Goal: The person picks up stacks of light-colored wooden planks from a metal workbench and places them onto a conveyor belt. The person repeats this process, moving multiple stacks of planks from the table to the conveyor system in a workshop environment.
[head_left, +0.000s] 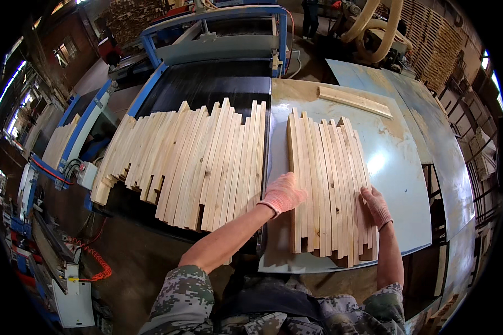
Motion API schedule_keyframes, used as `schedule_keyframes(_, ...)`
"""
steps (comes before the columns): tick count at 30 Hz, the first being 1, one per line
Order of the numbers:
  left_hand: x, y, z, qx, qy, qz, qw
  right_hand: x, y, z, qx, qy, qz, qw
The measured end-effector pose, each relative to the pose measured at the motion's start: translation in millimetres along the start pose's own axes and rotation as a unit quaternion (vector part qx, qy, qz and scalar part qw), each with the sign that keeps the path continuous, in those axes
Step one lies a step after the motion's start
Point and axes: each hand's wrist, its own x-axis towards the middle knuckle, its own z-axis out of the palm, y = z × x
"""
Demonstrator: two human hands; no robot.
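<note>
My left hand, in a pinkish knit glove, is pressed against the left side of a bundle of pale wooden strips, its fingers curled at the edge. On the opposite side, my right hand, gloved alike, grips the outer strips with the thumb toward their top. The bundle lies between both hands on a grey metal sheet table, its strip ends uneven. To its left, a wider row of wooden strips lies side by side on a black conveyor belt. Parts of my fingers are hidden by the wood.
One loose wooden strip lies at the far side of the metal table. A blue machine frame spans the belt. A coiled red air hose hangs at lower left. A person stands at the back.
</note>
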Motion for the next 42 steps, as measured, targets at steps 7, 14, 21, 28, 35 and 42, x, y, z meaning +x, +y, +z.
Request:
schedule_keyframes(7, -73, -97, -87, -0.365, -0.016, 0.058, 0.929, -18, -48, 42, -0.170, 0.229, -0.250, 0.925)
schedule_keyframes(14, -191, -362, -269, 0.008, 0.478, -0.120, 0.870, -73, -128, 158, 0.096, -0.073, -0.223, 0.967)
schedule_keyframes(21, -273, -514, -412, 0.211, 0.398, -0.471, 0.758, -41, -103, 293, 0.097, -0.154, -0.047, 0.982)
schedule_keyframes(28, -304, -593, -448, 0.224, 0.335, -0.447, 0.799, -32, -94, 366, 0.093, -0.018, -0.032, 0.995)
schedule_keyframes(35, -308, -550, -470, 0.266, 0.262, -0.436, 0.819, -15, -75, 361, 0.143, -0.025, -0.096, 0.985)
schedule_keyframes(42, -359, -611, -384, -0.300, 0.434, 0.049, 0.848, -86, -84, 414, 0.127, 0.022, -0.113, 0.985)
